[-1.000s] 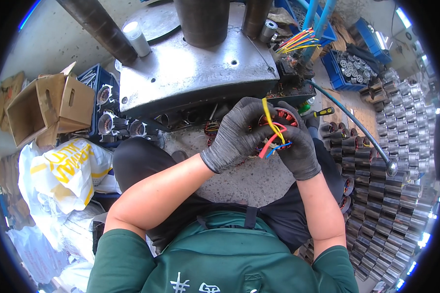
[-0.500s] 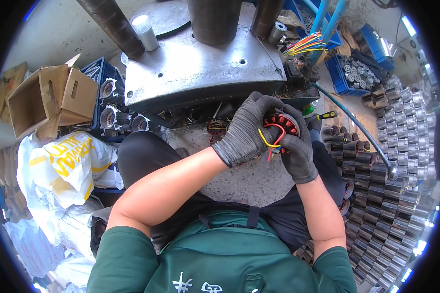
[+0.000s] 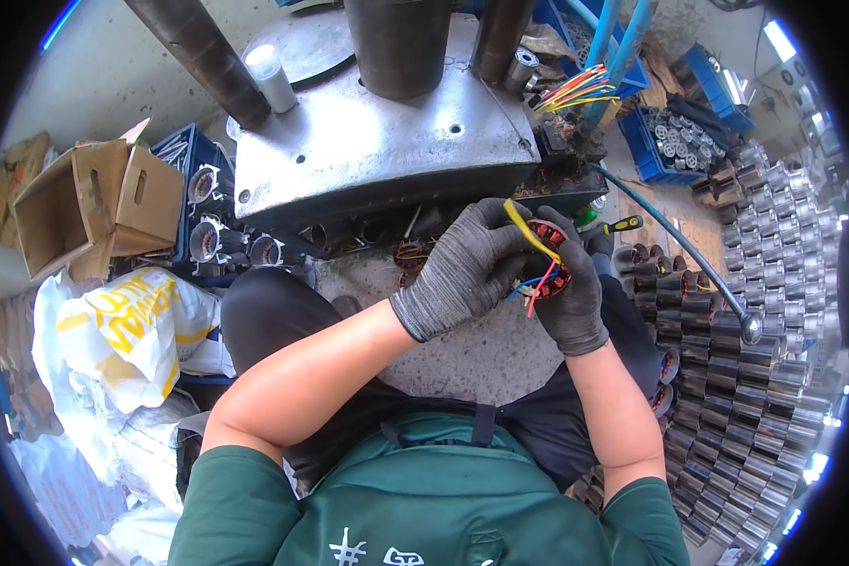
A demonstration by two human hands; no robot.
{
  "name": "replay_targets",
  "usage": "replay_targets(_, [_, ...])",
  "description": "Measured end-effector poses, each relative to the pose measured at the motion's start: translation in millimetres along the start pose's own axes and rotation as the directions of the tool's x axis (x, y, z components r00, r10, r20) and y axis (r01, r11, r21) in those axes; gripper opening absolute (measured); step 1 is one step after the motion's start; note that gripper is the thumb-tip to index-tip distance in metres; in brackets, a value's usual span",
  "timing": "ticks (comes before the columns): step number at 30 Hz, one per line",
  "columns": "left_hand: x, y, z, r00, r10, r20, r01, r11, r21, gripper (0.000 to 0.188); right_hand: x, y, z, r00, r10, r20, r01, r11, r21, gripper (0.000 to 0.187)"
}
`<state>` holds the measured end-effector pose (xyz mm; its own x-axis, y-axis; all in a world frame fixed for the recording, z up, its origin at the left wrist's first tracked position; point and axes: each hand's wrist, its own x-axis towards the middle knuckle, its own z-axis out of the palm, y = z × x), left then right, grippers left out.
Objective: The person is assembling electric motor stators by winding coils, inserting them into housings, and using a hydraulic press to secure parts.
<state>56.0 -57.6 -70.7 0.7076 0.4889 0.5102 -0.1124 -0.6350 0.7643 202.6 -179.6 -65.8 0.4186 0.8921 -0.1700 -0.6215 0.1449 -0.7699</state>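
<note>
Both my hands wear dark grey gloves and meet in front of the press, over the gap between my knees. My right hand [image 3: 575, 304] is wrapped round the right side of a ring-shaped motor stator [image 3: 562, 275] with reddish-brown windings. My left hand [image 3: 462, 274] is closed at the stator's left side, its fingertips bent in against it and partly hiding it. A yellow wire [image 3: 530, 231] stands up past the left fingers. Red and blue wires [image 3: 541, 281] hang from the stator's near side between the two hands.
A heavy metal press table [image 3: 377, 141] stands ahead, with a white bottle [image 3: 271, 79] on it. Stacked metal cylinders [image 3: 726, 377] fill the right side, near a lever with a ball end [image 3: 751, 328]. At left are a cardboard box [image 3: 113, 203] and plastic bags [image 3: 123, 330].
The stator has turned in my hands, and the yellow wire now points up. Blue wire shows more clearly. My left fingers have shifted along the stator, and the whole view has moved slightly.
</note>
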Motion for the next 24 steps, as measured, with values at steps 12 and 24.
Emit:
replay_targets(12, [12.8, 2.6, -7.2, 0.97, -0.236, 0.062, 0.239, 0.97, -0.039, 0.046, -2.6, 5.4, -7.8, 0.996, -0.015, 0.087, 0.028, 0.987, -0.159, 0.086])
replay_targets(24, [19.8, -5.0, 5.3, 0.955, -0.291, 0.054, 0.258, 0.908, 0.331, 0.04, -6.9, 20.7, -5.0, 0.969, -0.091, 0.231, 0.208, 0.804, -0.557, 0.101])
